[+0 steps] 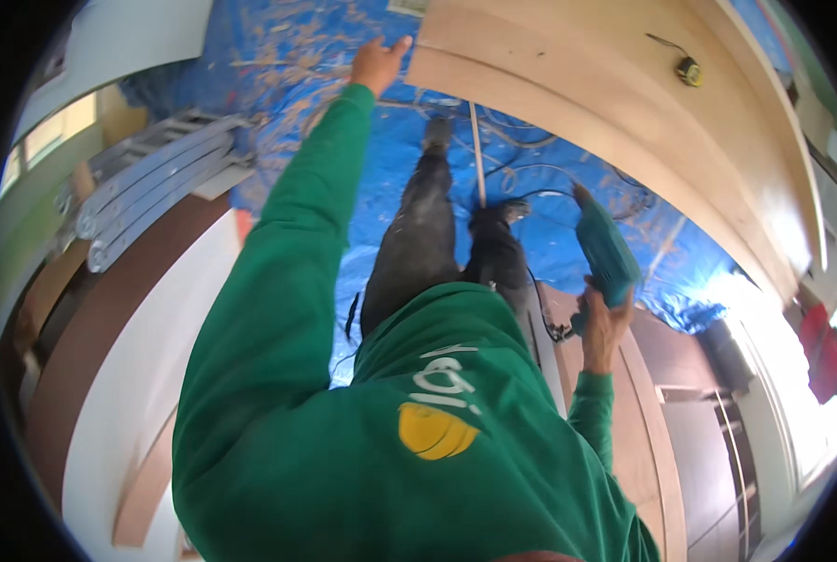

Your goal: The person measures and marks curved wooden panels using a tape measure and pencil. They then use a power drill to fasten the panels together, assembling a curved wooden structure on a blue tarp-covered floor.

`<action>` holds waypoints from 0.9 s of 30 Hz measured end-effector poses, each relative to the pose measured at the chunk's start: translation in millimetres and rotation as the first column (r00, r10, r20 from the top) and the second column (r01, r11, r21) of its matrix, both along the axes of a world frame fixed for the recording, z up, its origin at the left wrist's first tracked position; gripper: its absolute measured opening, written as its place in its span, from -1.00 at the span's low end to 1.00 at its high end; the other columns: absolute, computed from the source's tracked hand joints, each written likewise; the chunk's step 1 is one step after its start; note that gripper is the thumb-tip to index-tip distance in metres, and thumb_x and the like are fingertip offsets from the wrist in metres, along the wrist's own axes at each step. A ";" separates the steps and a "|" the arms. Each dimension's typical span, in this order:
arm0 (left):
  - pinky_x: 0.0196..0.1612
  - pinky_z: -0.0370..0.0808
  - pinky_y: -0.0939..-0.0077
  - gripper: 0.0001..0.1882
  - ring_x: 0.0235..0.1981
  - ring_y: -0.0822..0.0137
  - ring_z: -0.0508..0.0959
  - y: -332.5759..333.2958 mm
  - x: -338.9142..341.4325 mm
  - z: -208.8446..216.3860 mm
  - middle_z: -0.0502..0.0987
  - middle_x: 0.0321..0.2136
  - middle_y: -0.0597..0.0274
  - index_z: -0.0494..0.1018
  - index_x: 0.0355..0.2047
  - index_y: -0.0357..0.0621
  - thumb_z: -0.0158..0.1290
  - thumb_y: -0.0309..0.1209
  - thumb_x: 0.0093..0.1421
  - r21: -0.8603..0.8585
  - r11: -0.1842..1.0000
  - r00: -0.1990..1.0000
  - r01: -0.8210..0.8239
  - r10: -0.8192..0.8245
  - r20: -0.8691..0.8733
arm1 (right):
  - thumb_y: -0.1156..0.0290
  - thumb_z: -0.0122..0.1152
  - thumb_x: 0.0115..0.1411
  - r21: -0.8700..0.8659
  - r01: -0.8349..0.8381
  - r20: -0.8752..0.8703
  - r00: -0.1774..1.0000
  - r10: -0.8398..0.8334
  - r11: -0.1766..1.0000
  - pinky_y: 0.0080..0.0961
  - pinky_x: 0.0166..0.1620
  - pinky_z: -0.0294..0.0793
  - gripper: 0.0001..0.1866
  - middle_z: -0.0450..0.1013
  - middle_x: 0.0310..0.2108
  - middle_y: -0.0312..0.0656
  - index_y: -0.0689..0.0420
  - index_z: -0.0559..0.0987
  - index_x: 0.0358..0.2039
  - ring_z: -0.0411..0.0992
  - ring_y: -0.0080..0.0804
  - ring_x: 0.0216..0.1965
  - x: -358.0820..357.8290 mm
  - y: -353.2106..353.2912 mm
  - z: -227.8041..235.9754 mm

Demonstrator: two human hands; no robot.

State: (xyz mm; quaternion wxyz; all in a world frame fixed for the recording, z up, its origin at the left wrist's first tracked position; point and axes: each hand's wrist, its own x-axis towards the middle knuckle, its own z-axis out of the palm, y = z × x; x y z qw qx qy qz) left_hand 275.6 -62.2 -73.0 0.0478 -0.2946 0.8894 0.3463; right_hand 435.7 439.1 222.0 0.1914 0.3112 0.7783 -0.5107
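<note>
The teal power tool (606, 255) is gripped by the right hand (604, 323), fingers wrapped round its rear handle, and it is carried low at the person's right side, nose pointing away toward the floor, probably so it stays clear of the legs. Its cable (540, 328) is seen trailing down beside the hip. The left hand (377, 64) is stretched far forward, fingers open and spread, laid against the edge of the large plywood sheet (577, 84), seemingly to steady or feel it. A tape measure (688, 71) is left lying on that sheet. Below, the floor is covered by a blue tarp (549, 234) strewn with shavings, and a folded ladder (147, 183) is propped at the left.
</note>
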 end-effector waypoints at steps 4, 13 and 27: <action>0.09 0.61 0.07 -0.11 -0.03 0.00 0.70 -8.5 -59.3 -18.9 0.71 -0.13 -0.16 0.64 0.07 -0.46 0.30 0.31 0.28 0.356 0.930 0.975 0.092 -0.158 0.158 | 0.32 0.41 0.31 0.282 -0.289 0.055 0.957 0.285 0.915 -0.38 -0.29 0.53 -0.55 0.66 -0.32 -0.05 0.29 0.56 0.12 0.57 -0.42 -0.36 -81.9 -71.8 19.9; -0.31 0.51 0.26 -0.25 -0.44 0.33 0.55 5.2 -69.5 -57.8 0.62 -0.44 0.18 0.67 -0.25 -0.39 0.46 0.23 0.15 0.509 0.861 0.987 0.005 -0.087 0.137 | 0.28 0.41 0.28 0.464 -0.410 -0.016 0.882 0.471 0.785 -0.23 -0.17 0.61 -0.45 0.67 -0.33 0.11 0.30 0.56 0.19 0.67 -0.14 -0.34 -174.3 -139.9 8.1; -0.42 0.53 0.13 -0.27 -0.58 0.17 0.57 15.8 -59.3 -51.9 0.57 -0.63 0.09 0.58 -0.58 -0.30 0.50 0.24 0.07 0.457 0.886 0.997 -0.080 0.081 0.016 | 0.25 0.41 0.27 0.463 -0.393 -0.007 0.895 0.447 0.795 -0.26 -0.24 0.61 -0.47 0.66 -0.42 0.02 0.27 0.57 0.16 0.66 -0.24 -0.41 -196.3 -154.5 -13.0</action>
